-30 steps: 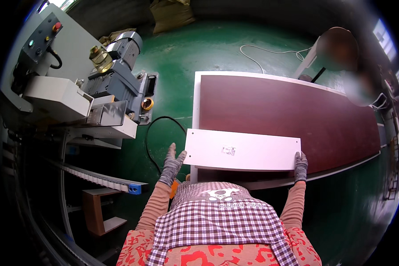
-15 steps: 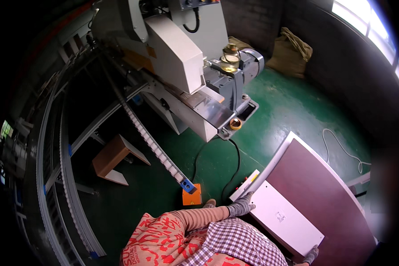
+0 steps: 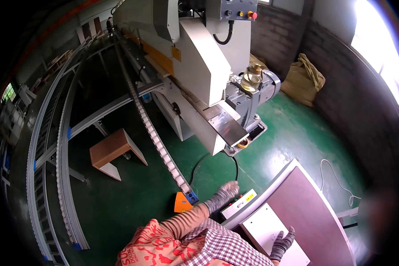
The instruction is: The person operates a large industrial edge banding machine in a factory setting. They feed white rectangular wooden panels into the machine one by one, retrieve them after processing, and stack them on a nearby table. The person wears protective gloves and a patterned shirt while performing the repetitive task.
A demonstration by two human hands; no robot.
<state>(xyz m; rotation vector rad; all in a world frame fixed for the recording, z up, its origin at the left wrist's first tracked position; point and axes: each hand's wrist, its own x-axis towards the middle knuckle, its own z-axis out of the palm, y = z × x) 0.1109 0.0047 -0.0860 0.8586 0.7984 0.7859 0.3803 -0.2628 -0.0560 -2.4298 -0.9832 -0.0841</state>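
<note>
My right hand [image 3: 283, 241], in a grey knit glove, lies with spread fingers on the near edge of a small white panel [image 3: 266, 226] and holds it. The panel rests on a large brown board with a white edge [image 3: 310, 208] at the lower right. My left hand [image 3: 226, 191], also gloved, is off the panel and hangs in the air with fingers apart. It sits just above a narrow white strip with a yellow label [image 3: 240, 204] at the board's left corner. My patterned sleeves and checked apron fill the bottom edge.
A big white and grey machine [image 3: 199, 75] with a motor [image 3: 252, 95] stands ahead, with a long roller track [image 3: 157, 137] running toward me. A wooden stand [image 3: 113, 150], an orange block [image 3: 181, 204], a black cable [image 3: 199, 164] and a sack [image 3: 306, 77] lie on the green floor.
My view has swung left from the board toward the machine. My left hand has come off the white panel's corner and risen. The right hand stays on the panel.
</note>
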